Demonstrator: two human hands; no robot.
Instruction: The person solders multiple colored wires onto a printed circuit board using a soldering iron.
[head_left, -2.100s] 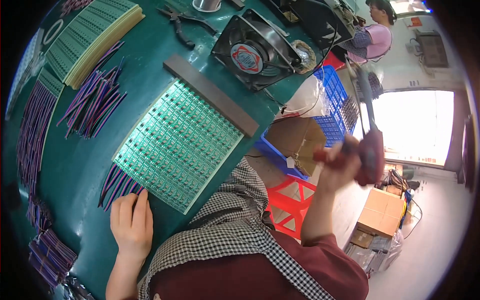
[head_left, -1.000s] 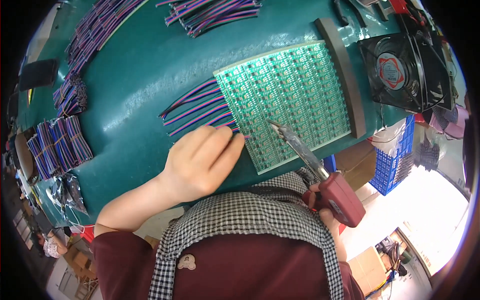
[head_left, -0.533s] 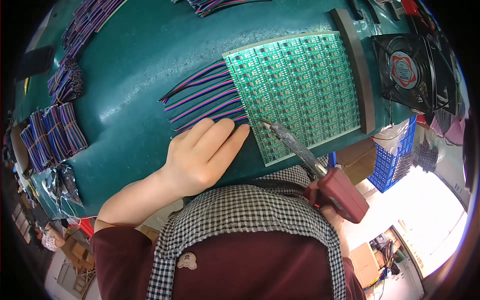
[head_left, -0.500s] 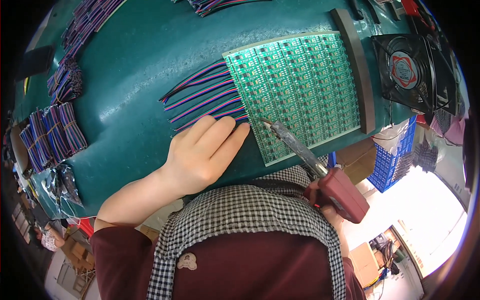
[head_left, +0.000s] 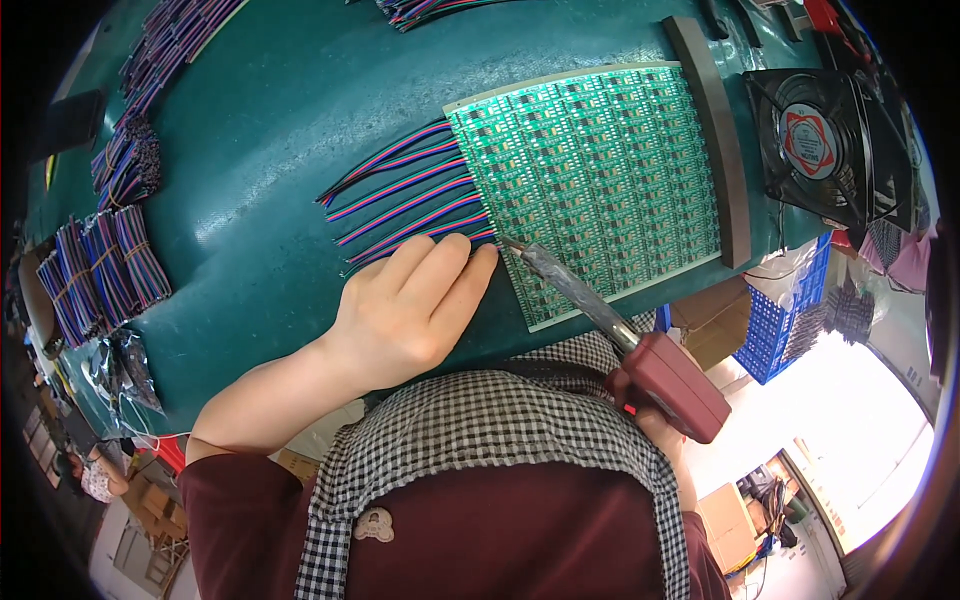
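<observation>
A green circuit board panel lies on the table, covered in rows of small parts. Several multicoloured wire strips run leftward from its left edge. My left hand is closed at that edge, fingers pinching the end of a wire strip against the board; the fingertips partly cover it. My right hand grips the dark red body of a soldering iron, which mostly hides the fingers. The iron's tip rests at the board's left edge, just right of my left fingertips.
A dark bar borders the panel's right side, with a black fan beyond it. Tied wire bundles lie at the left, near a clear plastic bag. A blue crate stands below the table's right side.
The soldering iron has moved slightly left, bringing its tip from over the board to its left edge by my left fingertips. My left hand has barely moved.
</observation>
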